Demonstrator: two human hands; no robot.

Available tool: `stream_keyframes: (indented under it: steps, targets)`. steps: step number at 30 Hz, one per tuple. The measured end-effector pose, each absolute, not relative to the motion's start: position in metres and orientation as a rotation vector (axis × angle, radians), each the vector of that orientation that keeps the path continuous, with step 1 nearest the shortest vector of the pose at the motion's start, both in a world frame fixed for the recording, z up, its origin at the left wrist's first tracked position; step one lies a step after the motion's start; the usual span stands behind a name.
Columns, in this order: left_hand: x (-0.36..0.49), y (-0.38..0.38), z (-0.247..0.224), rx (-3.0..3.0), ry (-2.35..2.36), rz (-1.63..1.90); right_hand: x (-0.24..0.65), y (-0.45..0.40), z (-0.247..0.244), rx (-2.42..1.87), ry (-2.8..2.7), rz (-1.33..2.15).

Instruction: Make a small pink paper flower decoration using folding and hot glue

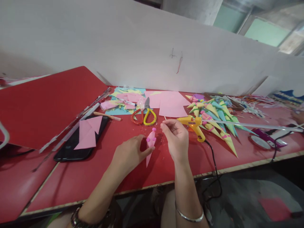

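A small pink paper cone (151,139) with darker pink bits on it lies on the red table, its point toward me. My left hand (130,152) is beside it, fingers curved and thumb reaching to its right side, touching or very near it. To the right of the cone, my right hand (175,136) is raised with thumb and forefinger pinched on a thin pale stick (165,118). Just right of that hand lies a yellow glue gun (195,126) with a black cord. Scissors (144,117) with red and yellow handles lie beyond the cone.
Paper cones (219,115) in yellow, green and pink are heaped at right. Pink sheets (169,103) and scraps (128,98) lie at the back. A black phone (71,148) with folded pink paper (88,131) is at left. Another person's hand (298,117) shows at far right.
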State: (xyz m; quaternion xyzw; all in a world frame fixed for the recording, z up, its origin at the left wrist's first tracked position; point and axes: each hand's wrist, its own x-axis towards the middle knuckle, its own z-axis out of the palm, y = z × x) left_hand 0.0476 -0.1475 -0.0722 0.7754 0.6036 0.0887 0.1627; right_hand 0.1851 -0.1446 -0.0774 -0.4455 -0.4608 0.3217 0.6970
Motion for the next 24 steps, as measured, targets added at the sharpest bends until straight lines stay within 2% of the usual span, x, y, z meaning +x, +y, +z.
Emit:
stream_keyframes:
  steps: [6,11,24]
  targets:
    - [0.048,-0.147,-0.072,2.207,1.685,0.278,0.186,-0.143,-0.079,-0.959,-1.042,0.793]
    - [0.048,-0.146,-0.074,2.164,1.629,0.33,0.186,-0.146,-0.076,-0.994,-1.054,0.667]
    - [0.044,-0.137,-0.079,1.708,1.324,1.008,0.184,-0.147,-0.074,-0.93,-1.122,0.75]
